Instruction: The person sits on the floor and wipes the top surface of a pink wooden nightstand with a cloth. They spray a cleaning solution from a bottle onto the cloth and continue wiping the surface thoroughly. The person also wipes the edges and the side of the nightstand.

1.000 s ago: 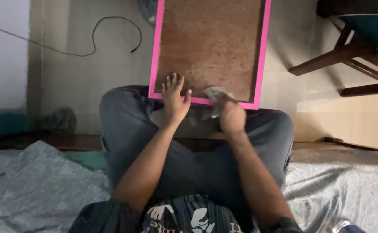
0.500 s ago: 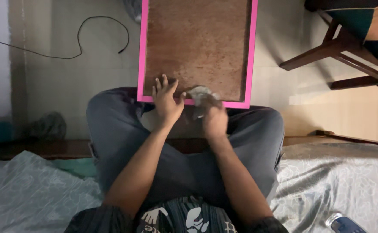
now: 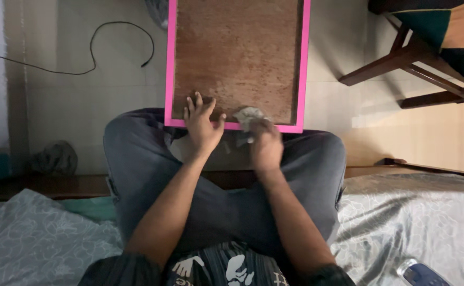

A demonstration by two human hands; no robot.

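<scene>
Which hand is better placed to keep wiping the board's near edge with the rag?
Right. The right hand already grips the crumpled rag at the near edge of the pink-framed board. The left hand lies spread flat on the near-left corner, apparently steadying the board, and holds nothing.

Brown board — pink frame

Board rests on knees; chair right, cable left.

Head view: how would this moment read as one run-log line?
left hand: spread flat on near edge of pink-framed brown board | right hand: grip shut on crumpled grey cloth at board edge | board: propped against knees
</scene>
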